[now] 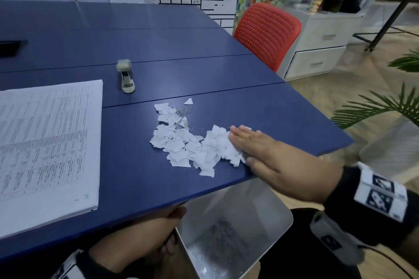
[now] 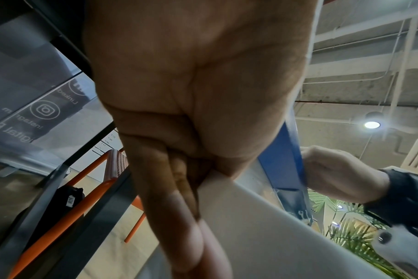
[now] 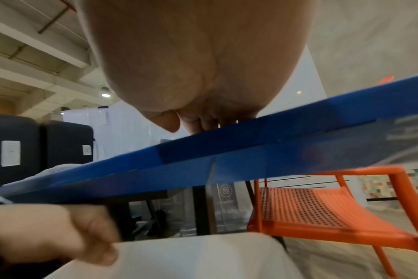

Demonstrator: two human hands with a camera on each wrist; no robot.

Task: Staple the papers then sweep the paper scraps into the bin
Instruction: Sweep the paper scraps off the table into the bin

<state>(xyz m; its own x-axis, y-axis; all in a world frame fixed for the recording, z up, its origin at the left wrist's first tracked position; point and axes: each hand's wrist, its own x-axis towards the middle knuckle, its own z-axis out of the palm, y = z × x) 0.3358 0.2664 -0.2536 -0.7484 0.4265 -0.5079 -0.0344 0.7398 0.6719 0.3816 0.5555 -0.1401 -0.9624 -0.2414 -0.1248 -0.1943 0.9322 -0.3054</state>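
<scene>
**Flat palm on the scraps, bin held under the table edge**

The right hand (image 1: pixel 260 149) lies flat on the blue table (image 1: pixel 158 52), fingers straight and together, its edge touching the right side of the paper scraps (image 1: pixel 192 142). It grips nothing. The scraps are small torn white pieces, some with printed lines, spread in a loose heap near the table's front edge; a little cluster of loose metal staples (image 1: pixel 182 111) sits at the heap's far side.

The left hand (image 1: pixel 145 235) is below the table edge, fingers and thumb pinching the rim of the bin (image 1: pixel 267 217), a pale grey, smooth-walled container with rounded corners. The bin is held just under the edge, below the heap, and a few white bits already lie on its bottom.

Farther out, a beige stapler (image 1: pixel 125 78) stands on the tabletop behind the scraps, apart from them. To the left lies the stack of printed papers (image 1: pixel 49 140), squared up and flat.

The table is matte, made of panels with thin seams. Beyond its right side are a perforated orange-red plastic chair (image 1: pixel 267 31), white drawers (image 1: pixel 317 52), palm fronds (image 1: pixel 385 104) and a pale floor.
</scene>
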